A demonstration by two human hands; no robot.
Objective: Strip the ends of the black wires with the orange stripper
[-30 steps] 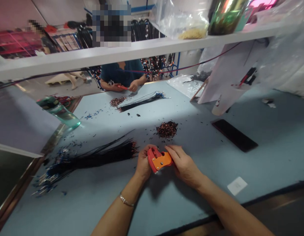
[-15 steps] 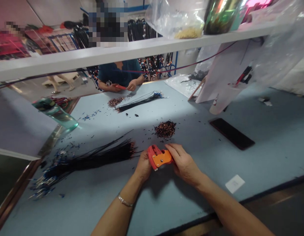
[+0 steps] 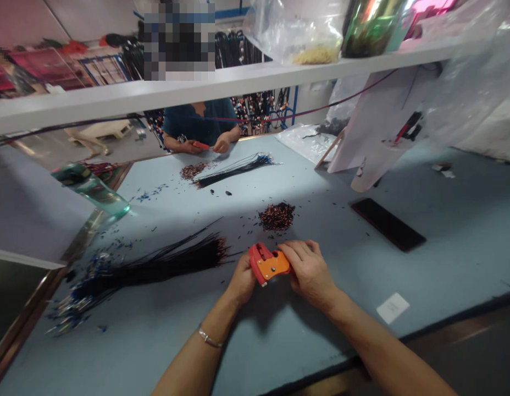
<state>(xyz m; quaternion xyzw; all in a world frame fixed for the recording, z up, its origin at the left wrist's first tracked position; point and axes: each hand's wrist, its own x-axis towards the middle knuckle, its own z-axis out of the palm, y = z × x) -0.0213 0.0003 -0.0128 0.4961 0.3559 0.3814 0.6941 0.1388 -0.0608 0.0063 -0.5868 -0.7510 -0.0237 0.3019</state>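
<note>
Head view: orange-red hand tool [image 3: 268, 264] low centre over blue table [image 3: 444, 231]. Right hand [image 3: 310, 271] at tool's 3 o'clock, fingers curled around handle. Left hand [image 3: 242, 279] at tool's 8 o'clock, touching its head; whether fingers pinch anything, cannot tell. Black wire bundle [image 3: 156, 264] at 9 o'clock, near. Pile of wire scraps [image 3: 277, 216] at 12 o'clock. Black phone [image 3: 387, 224] at 2 o'clock, well apart. Co-worker's hands [image 3: 205, 146] at far table edge.

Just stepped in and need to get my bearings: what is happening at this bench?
A person holds a red and orange hand tool in the right hand, the left hand at its head. A bundle of black wires lies left, a pile of small cut pieces just beyond. Across the blue table, another person's hands work similar wires.
</note>
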